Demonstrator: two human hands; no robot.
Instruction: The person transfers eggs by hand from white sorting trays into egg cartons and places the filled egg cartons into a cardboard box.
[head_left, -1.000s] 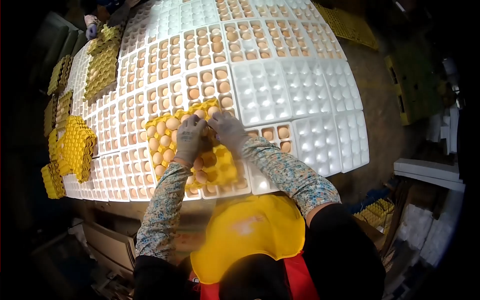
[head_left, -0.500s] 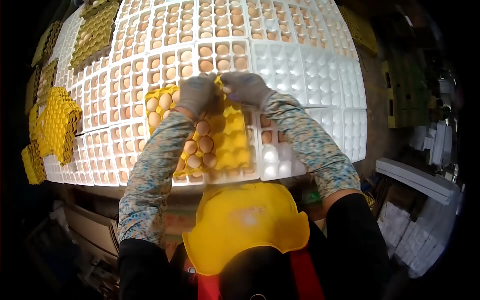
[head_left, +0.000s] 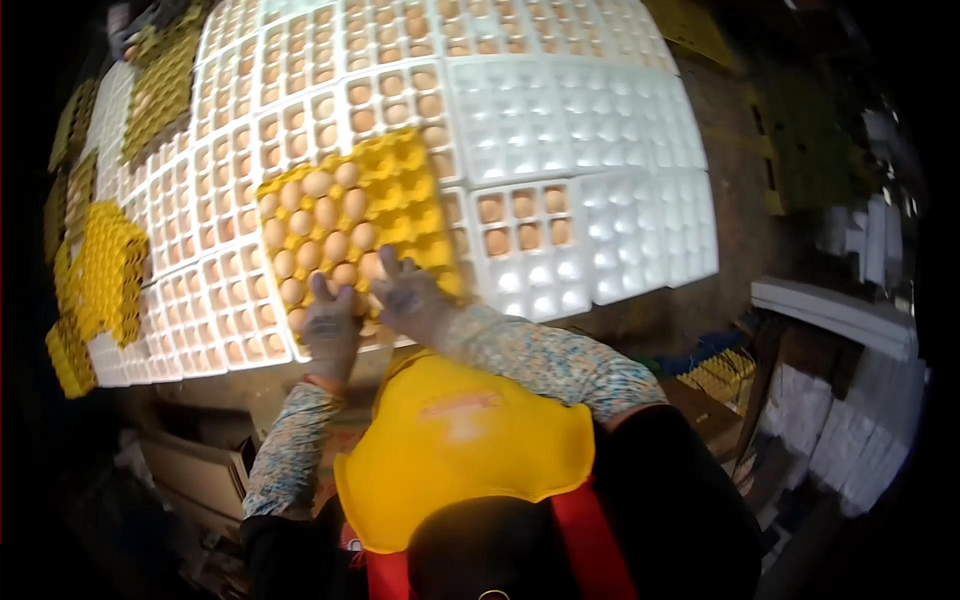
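A yellow egg tray (head_left: 405,190) lies over white foam egg trays, with brown eggs (head_left: 325,212) in its left part and bare cups along its right side. My left hand (head_left: 332,328), in a grey glove, is at the tray's near end, its fingers apart and reaching among the eggs. Close beside it, my gloved right hand (head_left: 415,300) stretches its fingers over the near eggs, next to one egg (head_left: 371,266). Whether either hand touches an egg is hard to tell. Right of the yellow tray, a white foam tray (head_left: 535,287) holds several eggs in its far cups.
Egg-filled white trays (head_left: 228,270) spread to the left and back. White trays with bare cups (head_left: 640,225) lie to the right. Stacked yellow trays (head_left: 112,265) stand at far left. White foam pieces (head_left: 835,315) are off the table at right. Part of another person (head_left: 125,35) shows at top left.
Both hands have moved from the yellow tray's far edge to its near end, and their fingers are now spread. The view has shifted, uncovering the partly filled white tray at right.
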